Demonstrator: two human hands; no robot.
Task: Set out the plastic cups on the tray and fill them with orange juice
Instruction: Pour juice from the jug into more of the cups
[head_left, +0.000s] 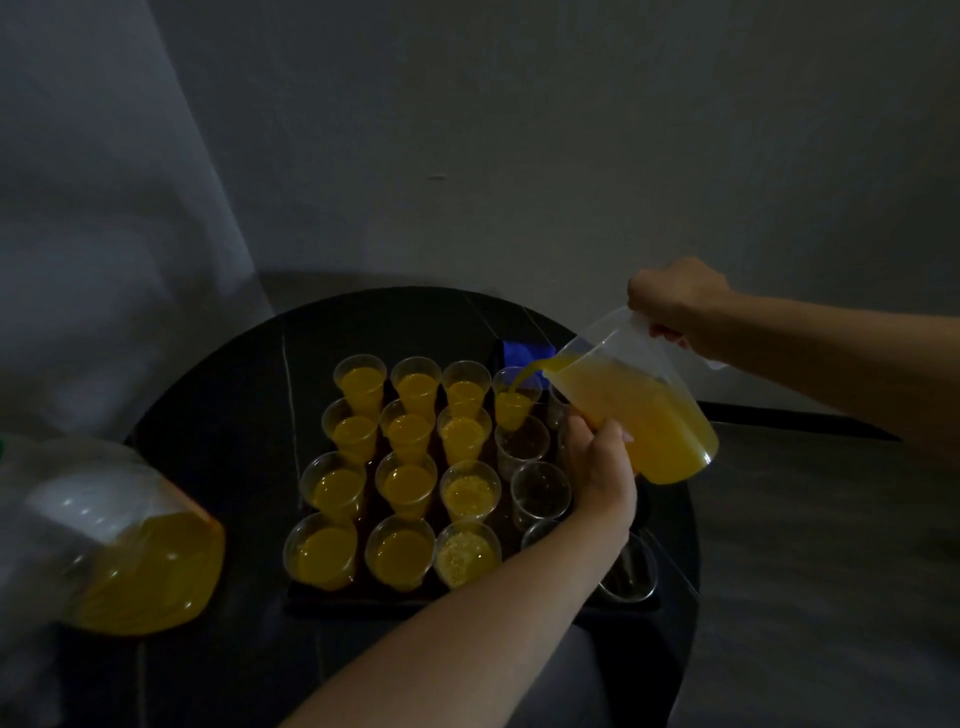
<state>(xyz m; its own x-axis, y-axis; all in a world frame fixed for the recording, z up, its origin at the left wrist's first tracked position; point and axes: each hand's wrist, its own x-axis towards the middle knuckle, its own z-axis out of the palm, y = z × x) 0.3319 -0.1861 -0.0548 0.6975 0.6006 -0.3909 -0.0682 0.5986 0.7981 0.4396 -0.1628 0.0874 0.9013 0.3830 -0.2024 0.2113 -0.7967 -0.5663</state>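
A clear plastic jug of orange juice is tilted to the left. A stream of juice runs from its spout into the far cup of the fourth column. My right hand grips the jug's handle from above. My left hand holds the jug's lower side from beneath. Several clear plastic cups stand in rows on a dark tray. The three left columns hold juice, for example a filled cup at the near edge. Empty cups stand in the right columns, partly hidden by my left forearm.
The tray rests on a round black table. A second large container of orange juice lies tilted at the table's near left. A blue object sits behind the tray. Grey walls stand close behind the table.
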